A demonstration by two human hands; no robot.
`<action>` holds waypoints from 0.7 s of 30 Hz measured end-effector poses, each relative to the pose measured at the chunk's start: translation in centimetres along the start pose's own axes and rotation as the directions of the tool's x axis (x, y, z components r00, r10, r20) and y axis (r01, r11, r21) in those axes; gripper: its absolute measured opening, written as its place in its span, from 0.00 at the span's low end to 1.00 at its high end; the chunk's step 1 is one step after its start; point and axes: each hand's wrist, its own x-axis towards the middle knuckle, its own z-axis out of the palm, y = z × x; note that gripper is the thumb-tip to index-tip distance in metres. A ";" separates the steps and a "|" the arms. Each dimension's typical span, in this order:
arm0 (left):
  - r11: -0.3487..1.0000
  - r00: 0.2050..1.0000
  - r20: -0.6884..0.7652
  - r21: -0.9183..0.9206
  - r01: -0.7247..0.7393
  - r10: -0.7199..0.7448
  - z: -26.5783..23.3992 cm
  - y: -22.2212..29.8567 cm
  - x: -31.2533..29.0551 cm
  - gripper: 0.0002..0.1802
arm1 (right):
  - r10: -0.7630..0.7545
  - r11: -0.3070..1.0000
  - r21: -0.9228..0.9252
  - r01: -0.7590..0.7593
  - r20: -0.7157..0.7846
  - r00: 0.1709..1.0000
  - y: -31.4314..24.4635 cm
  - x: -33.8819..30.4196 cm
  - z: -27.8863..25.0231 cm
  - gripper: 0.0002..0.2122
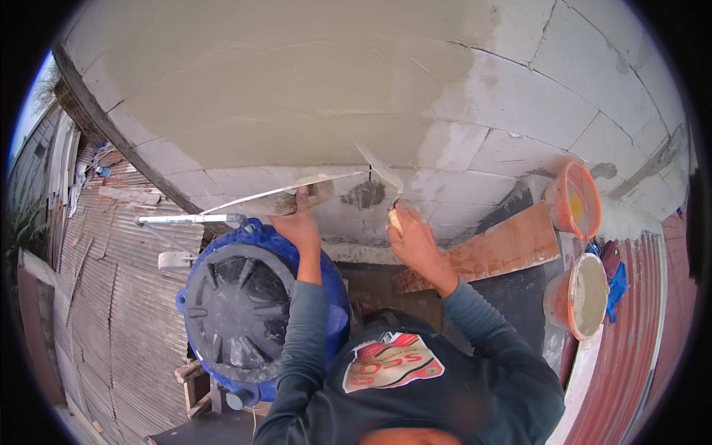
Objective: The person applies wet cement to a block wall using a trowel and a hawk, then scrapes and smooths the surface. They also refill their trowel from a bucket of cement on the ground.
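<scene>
My right hand (421, 248) is closed round the wooden handle of a pointed trowel (381, 167). The trowel's blade points up and left, just in front of the wall. My left hand (299, 228) grips a long flat board-like tool (315, 194), seen nearly edge-on, with a pale smeared edge; its exact kind is unclear. The trowel tip lies close to the right end of this tool; whether they touch I cannot tell. Ahead stands a pale block wall (519, 96), its upper left covered with smooth, damp-looking grey plaster (297, 96).
A blue water tank (337, 297) with a black lid (237, 308) stands at the left, beside a white pipe (178, 219). At the right are an orange bucket (575, 199), another bucket holding grey mix (591, 297) and a brown plank (497, 256). Corrugated roofing (119, 297) lies far left.
</scene>
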 end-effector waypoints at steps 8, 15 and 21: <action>0.961 0.997 -0.073 0.277 -0.019 0.041 1.5 -1.1 -3.0 0.42 | 0.146 0.987 -0.071 -0.141 0.073 0.986 -2.8 1.6 8.7 0.18; 0.918 0.980 -0.120 0.384 -0.102 0.159 1.1 -0.6 -1.2 0.43 | -0.120 0.987 -0.089 0.134 0.145 0.982 -4.2 -2.3 5.2 0.22; 0.923 0.989 -0.132 0.385 -0.017 0.073 -1.8 -1.2 1.9 0.37 | -0.200 0.978 -0.035 0.208 0.158 0.967 1.1 -6.2 -1.3 0.22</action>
